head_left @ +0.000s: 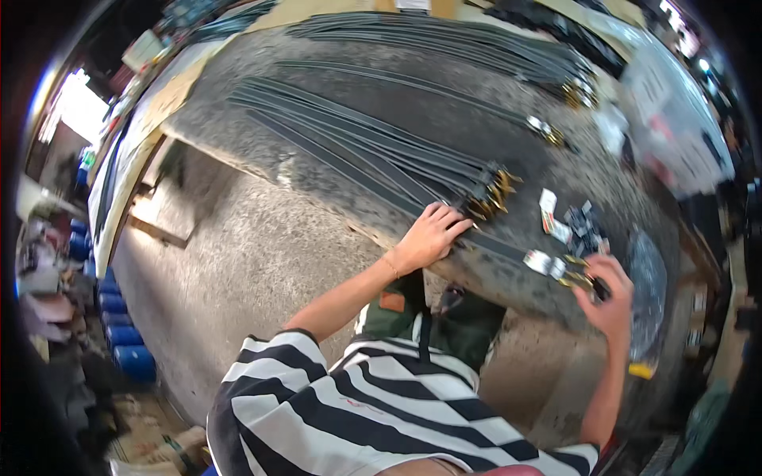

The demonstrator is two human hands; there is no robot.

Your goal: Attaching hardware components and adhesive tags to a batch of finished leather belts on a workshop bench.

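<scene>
Left forearm: yours slants up from the lower left, elbow bent beside the striped shirt [361, 389], a thin band at the wrist.
Left hand: yours [435, 234] lies back up at the near edge of the worktable [213, 119], just beside the bundle's buckle end.
Left fingers: loosely bent and slightly apart, pointing right; you hide their undersides, so whether they grip or only press cannot be told.
Right forearm: yours rises steeply from the lower right, the wrist bent inward.
Right hand: yours [609, 295] faces the left one across the strap's end.
Right fingers: thumb and forefinger curve into a part-open C about the gold buckle [573, 272]; how firmly they hold it, you cannot tell.
Dark belt: this strap [504, 247] runs between your hands along the table edge, a white tag [540, 262] near its buckle.
Beyond your hands: a fanned belt bundle [341, 139], and small black pieces [586, 228] beside a white-and-red packet [553, 216].
</scene>
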